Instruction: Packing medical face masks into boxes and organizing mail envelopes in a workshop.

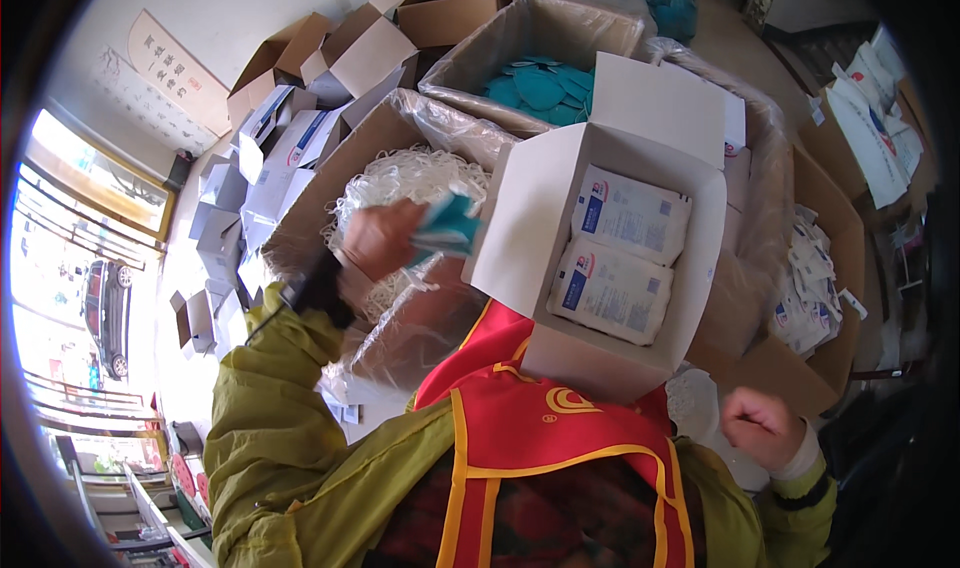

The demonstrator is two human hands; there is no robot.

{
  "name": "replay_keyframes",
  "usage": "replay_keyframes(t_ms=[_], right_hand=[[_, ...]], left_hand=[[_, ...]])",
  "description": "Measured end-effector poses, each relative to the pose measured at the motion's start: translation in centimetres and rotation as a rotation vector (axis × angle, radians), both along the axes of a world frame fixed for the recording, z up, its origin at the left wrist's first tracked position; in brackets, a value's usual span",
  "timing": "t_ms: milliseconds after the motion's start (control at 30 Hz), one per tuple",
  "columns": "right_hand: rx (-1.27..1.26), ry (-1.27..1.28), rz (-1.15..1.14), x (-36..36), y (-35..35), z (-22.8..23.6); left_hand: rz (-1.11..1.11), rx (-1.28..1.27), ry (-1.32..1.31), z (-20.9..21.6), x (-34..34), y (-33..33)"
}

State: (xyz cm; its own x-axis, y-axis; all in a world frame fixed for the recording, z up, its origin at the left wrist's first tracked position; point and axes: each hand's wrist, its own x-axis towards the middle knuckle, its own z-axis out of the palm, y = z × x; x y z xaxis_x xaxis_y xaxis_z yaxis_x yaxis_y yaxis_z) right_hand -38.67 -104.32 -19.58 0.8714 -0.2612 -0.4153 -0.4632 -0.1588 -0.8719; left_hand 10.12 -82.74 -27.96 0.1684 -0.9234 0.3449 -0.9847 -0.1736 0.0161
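My left hand (385, 240) is slightly blurred and grips a small bundle of flat teal pieces (447, 226), held over a plastic-lined carton of white stringy strips (410, 183). Just right of that bundle, an open white box (535, 213) stands in front of my chest, its flaps folded outward. Inside it two stacks of white printed packets (610, 286) lie one behind the other. My right hand (762, 428) is curled into a fist to the right of the box, apart from it, and nothing shows in the fingers.
Behind the white box stands a lined carton (455, 96) with loose teal pieces (540, 88). At right, another carton (840, 258) holds white packets (808, 278). Several white boxes (275, 193) are piled at left. A translucent container (692, 400) sits beside my right hand.
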Motion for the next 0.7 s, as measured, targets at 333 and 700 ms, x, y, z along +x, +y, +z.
replay_keyframes(t_ms=[333, 700], right_hand=[[0.803, -0.630, -0.349, 8.2, -2.1, -3.4], [0.040, -0.517, 0.126, 20.2, 0.9, 0.7]], left_hand=[[-0.361, -0.155, 0.014, 4.6, -6.8, -2.2], [-0.593, -0.231, 0.013, 4.5, -8.6, -2.5]])
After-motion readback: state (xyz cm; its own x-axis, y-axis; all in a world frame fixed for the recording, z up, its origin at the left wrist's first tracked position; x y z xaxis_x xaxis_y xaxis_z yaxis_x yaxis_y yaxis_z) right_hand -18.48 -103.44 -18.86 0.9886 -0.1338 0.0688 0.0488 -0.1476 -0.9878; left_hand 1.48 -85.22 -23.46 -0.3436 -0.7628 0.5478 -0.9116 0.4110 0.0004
